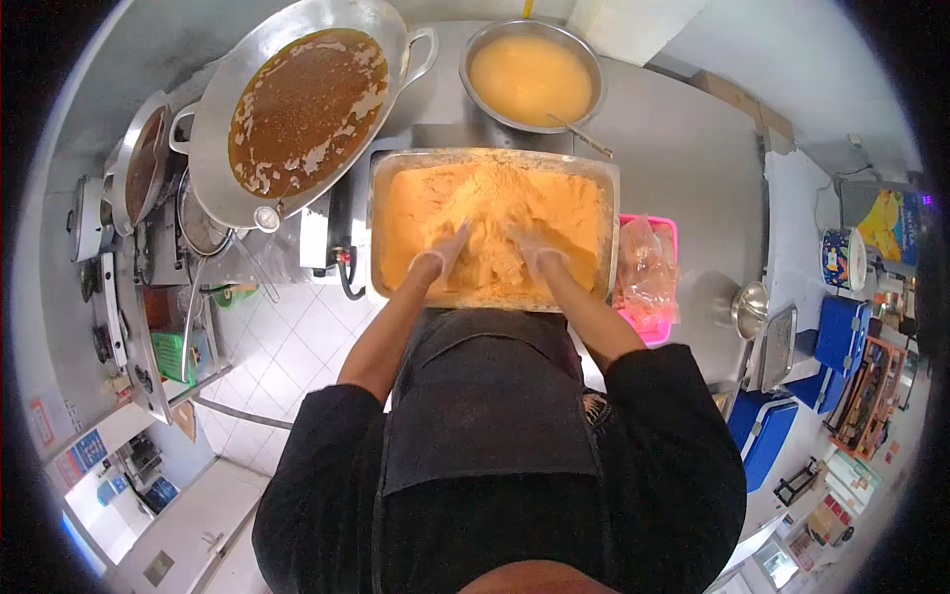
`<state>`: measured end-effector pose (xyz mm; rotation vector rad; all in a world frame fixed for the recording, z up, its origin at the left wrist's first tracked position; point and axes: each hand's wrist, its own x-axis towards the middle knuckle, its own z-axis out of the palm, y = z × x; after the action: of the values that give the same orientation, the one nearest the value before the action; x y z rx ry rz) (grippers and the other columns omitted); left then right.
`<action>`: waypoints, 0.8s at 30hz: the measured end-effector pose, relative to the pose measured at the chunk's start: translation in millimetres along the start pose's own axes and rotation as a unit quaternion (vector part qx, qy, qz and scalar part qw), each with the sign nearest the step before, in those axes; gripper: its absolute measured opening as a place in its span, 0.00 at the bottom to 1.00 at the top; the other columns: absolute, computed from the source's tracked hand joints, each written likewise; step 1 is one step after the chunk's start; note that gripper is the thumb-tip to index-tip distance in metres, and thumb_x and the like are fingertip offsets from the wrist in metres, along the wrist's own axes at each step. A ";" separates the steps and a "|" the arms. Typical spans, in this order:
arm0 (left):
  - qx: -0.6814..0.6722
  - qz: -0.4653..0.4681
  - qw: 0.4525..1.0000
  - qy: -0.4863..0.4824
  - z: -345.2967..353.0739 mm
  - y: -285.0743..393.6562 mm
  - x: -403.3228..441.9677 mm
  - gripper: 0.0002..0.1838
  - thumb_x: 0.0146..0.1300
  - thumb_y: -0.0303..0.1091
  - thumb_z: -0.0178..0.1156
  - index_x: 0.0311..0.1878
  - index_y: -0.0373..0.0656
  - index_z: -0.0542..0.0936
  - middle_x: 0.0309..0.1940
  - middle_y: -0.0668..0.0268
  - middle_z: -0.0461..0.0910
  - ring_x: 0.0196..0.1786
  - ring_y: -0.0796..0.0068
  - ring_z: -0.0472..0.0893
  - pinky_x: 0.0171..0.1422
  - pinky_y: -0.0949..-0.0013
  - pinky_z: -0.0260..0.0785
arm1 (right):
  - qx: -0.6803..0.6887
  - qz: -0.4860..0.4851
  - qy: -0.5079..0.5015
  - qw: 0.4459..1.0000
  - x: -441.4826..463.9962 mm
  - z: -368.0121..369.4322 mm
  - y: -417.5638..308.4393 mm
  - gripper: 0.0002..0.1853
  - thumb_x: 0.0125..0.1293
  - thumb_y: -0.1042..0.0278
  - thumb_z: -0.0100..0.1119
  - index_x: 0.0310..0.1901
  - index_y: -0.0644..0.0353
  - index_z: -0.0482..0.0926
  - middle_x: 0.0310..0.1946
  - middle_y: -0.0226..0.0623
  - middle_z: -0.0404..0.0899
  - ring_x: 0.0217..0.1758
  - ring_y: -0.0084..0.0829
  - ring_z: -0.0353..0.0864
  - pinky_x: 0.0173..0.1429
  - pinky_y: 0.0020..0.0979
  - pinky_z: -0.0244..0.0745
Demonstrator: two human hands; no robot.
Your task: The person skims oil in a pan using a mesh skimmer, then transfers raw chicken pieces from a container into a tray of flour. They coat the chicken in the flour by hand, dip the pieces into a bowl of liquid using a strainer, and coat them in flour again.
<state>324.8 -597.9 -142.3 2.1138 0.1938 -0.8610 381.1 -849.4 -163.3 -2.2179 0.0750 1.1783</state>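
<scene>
A rectangular metal tray (380,158) holds a heap of orange-yellow powder (485,188) in front of me. In the left half of the powder is my left hand (450,249), in a thin clear glove, its fingers partly covered. My right hand (532,246), also gloved, reaches into the right side of the mound. The fingertips of both hands are buried or coated, so what they may hold is hidden. Between the hands lies a clumpy ridge of the powder.
At the upper left, a large wok (213,129) holds brown oil. A steel bowl (471,91) of yellowish liquid with a utensil stands behind the tray. Right of the tray, a pink basket (675,267) contains plastic-bagged pieces. A small metal bowl (750,309) stands farther right.
</scene>
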 end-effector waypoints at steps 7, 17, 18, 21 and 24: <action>-0.366 0.022 0.930 -0.012 -29.2 20.5 -13.0 0.45 0.75 0.68 0.42 0.83 0.44 0.54 0.81 0.56 0.57 0.82 0.59 0.58 0.85 0.59 0.48 | 0.399 -0.058 -0.048 0.914 -72.6 -41.0 -56.9 0.45 0.70 0.44 0.64 0.81 0.53 0.54 0.77 0.38 0.64 0.79 0.33 0.61 0.82 0.47 0.52; 0.014 -0.102 0.993 0.060 13.4 -26.8 11.7 0.49 0.71 0.73 0.43 0.75 0.36 0.68 0.74 0.45 0.68 0.77 0.51 0.68 0.79 0.54 0.56 | 0.029 0.072 0.061 0.995 -10.0 0.1 25.5 0.46 0.66 0.34 0.62 0.76 0.58 0.63 0.71 0.42 0.72 0.76 0.40 0.67 0.79 0.37 0.57; -0.064 -0.054 0.996 0.037 13.6 -0.2 3.6 0.49 0.71 0.73 0.42 0.76 0.36 0.66 0.76 0.45 0.66 0.78 0.50 0.66 0.81 0.54 0.54 | 0.044 0.066 0.039 0.996 6.0 16.9 18.6 0.46 0.66 0.35 0.63 0.76 0.58 0.63 0.71 0.43 0.72 0.75 0.40 0.68 0.78 0.38 0.58; 0.005 0.061 0.998 0.001 19.0 -35.1 62.6 0.47 0.74 0.70 0.41 0.80 0.38 0.57 0.79 0.46 0.60 0.79 0.49 0.64 0.83 0.56 0.51 | 0.148 0.041 -0.002 0.988 5.3 17.0 -18.7 0.45 0.65 0.37 0.65 0.76 0.57 0.63 0.71 0.44 0.71 0.73 0.41 0.69 0.76 0.41 0.62; 0.054 0.201 0.976 0.069 -1.5 -31.1 48.4 0.45 0.76 0.67 0.41 0.80 0.38 0.57 0.78 0.46 0.62 0.78 0.48 0.66 0.82 0.55 0.54 | 0.318 -0.028 0.054 0.946 -94.1 -26.6 -72.3 0.42 0.65 0.36 0.65 0.71 0.59 0.71 0.65 0.41 0.78 0.66 0.39 0.77 0.70 0.38 0.68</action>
<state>349.2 -584.1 -192.5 2.2088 -0.2107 -0.4929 367.4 -827.0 -44.5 -1.6920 0.3804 0.8420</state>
